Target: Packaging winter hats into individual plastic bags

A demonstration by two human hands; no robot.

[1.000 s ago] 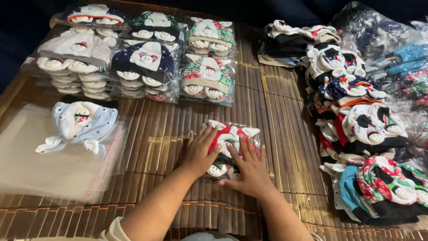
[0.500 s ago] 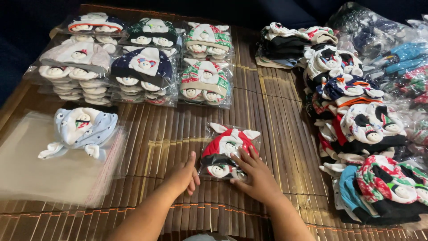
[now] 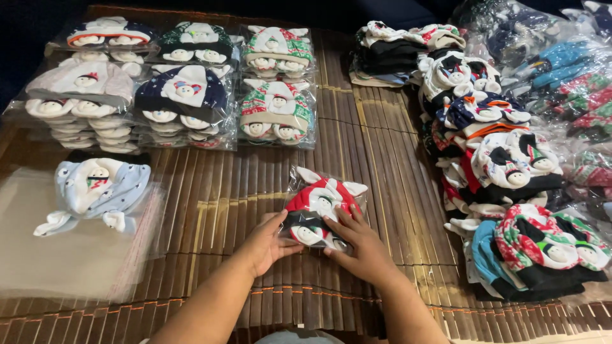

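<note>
A red, white and black knitted hat in a clear plastic bag (image 3: 320,202) lies on the bamboo mat (image 3: 223,210) in front of me. My left hand (image 3: 266,243) grips the bag's near left edge with thumb and fingers. My right hand (image 3: 360,245) presses down on its near right corner, fingers spread over the plastic. A pale blue and white hat (image 3: 95,191) lies unbagged on a stack of clear bags (image 3: 70,255) at the left.
Several stacks of bagged hats (image 3: 185,95) stand at the far left and middle. Loose piles of unbagged hats (image 3: 510,172) run down the right side, with more bagged items (image 3: 574,76) beyond them at the far right.
Both hands slid from the top of the bagged hat to its near edge. My left hand came off, then took hold of the left corner again.
</note>
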